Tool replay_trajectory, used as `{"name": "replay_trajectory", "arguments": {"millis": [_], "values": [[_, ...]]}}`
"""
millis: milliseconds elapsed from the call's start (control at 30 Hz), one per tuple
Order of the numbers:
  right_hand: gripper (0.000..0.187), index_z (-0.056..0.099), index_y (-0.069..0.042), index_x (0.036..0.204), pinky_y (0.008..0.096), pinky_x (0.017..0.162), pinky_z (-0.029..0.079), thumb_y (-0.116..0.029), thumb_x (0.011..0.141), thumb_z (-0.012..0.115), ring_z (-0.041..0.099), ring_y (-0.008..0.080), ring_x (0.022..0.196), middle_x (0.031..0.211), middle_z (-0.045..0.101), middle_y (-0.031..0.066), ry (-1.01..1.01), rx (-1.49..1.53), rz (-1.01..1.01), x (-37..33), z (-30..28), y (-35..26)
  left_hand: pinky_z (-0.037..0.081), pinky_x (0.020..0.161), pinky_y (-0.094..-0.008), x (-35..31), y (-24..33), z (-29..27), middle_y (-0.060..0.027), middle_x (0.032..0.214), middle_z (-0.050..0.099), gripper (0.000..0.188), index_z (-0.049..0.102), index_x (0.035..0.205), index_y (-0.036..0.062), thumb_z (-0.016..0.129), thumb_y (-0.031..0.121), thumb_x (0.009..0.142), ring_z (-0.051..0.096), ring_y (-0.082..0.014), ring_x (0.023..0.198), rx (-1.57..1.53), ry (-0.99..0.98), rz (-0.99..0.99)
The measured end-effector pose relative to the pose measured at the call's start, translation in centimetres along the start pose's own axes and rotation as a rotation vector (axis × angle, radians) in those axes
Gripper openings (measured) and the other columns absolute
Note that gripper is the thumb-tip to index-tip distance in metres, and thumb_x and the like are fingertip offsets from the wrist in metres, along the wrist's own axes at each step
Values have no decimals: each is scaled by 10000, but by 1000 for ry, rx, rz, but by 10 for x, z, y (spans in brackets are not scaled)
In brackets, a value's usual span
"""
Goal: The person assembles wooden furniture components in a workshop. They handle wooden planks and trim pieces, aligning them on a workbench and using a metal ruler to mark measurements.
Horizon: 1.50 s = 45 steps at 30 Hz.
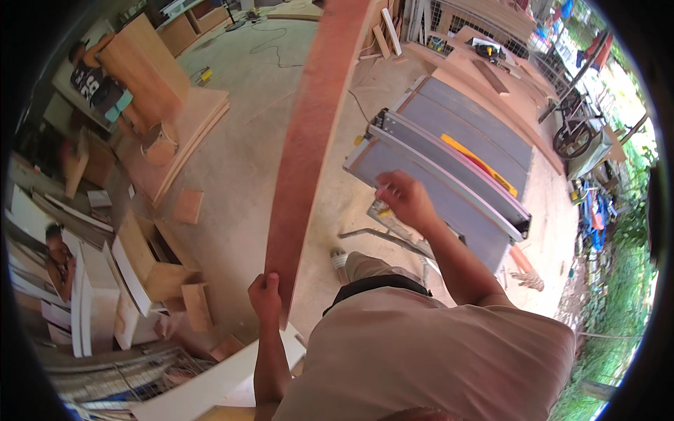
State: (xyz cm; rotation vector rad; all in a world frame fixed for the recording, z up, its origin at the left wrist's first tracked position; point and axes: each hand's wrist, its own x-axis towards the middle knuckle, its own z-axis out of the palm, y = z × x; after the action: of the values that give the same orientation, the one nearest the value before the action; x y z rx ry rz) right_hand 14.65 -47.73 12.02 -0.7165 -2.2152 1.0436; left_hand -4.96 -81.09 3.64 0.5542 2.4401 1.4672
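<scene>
A long reddish-brown wooden board (302,133) stretches from beside my left side up past the top of the view. My left hand (265,293) grips its near end, thumb lying over the face. My right hand (406,202) hovers near the left edge of a table saw (421,172), fingers loosely curled, somewhat blurred and apart, with nothing visible in them. The saw has a grey top, a metal rip fence (449,168) across it and a yellow push stick (484,167) lying by the fence. The board's far end is out of view.
Stacked sheets (200,140) lie at left, where another person (102,81) handles a large wooden panel (144,70). A second person (60,263) is among offcuts at far left. Wooden boxes (158,256) stand nearby. A power cord (270,45) crosses the floor; a bicycle (572,137) stands right.
</scene>
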Motion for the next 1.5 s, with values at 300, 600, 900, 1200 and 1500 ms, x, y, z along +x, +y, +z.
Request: {"name": "replay_trajectory", "arguments": {"millis": [300, 600, 900, 1200, 1500], "values": [[267, 688, -50, 1074, 407, 736, 521, -216, 866, 689, 663, 331, 816, 899, 690, 134, -337, 144, 150, 99, 147, 42, 423, 634, -401, 253, 7, -20, -133, 665, 584, 529, 610, 774, -77, 608, 426, 936, 502, -176, 672, 240, 49, -80], [267, 683, -25, 1135, 329, 765, 515, -170, 911, 681, 652, 198, 833, 931, 707, 109, -264, 427, 637, 268, 167, 18, 482, 734, -498, 496, 32, -4, -277, 855, 680, 649, 720, 902, -50, 576, 582, 904, 663, -417, 819, 714, -201, -295], [446, 675, -4, 1153, 417, 900, 513, -355, 878, 679, 668, 359, 1008, 1047, 703, 204, -179, 72, 863, 407, 205, 84, 501, 778, -497, 733, 8, 68, -285, 943, 695, 792, 728, 921, -72, 499, 686, 891, 671, -450, 918, 956, -426, -232], [802, 447, 69, 1406, 442, 1084, 407, -449, 842, 685, 501, 406, 1299, 1364, 525, 310, 211, -248, 1306, 451, 192, 212, 495, 836, -476, 878, 56, 141, -278, 1028, 701, 829, 703, 979, -131, 485, 666, 910, 668, -426, 990, 1028, -675, -366], [973, 164, 78, 1516, 459, 1139, 353, -374, 826, 681, 338, 396, 1426, 1593, 191, 269, 374, -305, 1681, 459, 155, 410, 486, 807, -482, 1003, 92, 206, -278, 962, 694, 751, 706, 951, -115, 505, 608, 930, 661, -413, 934, 1146, -811, -231]]}}
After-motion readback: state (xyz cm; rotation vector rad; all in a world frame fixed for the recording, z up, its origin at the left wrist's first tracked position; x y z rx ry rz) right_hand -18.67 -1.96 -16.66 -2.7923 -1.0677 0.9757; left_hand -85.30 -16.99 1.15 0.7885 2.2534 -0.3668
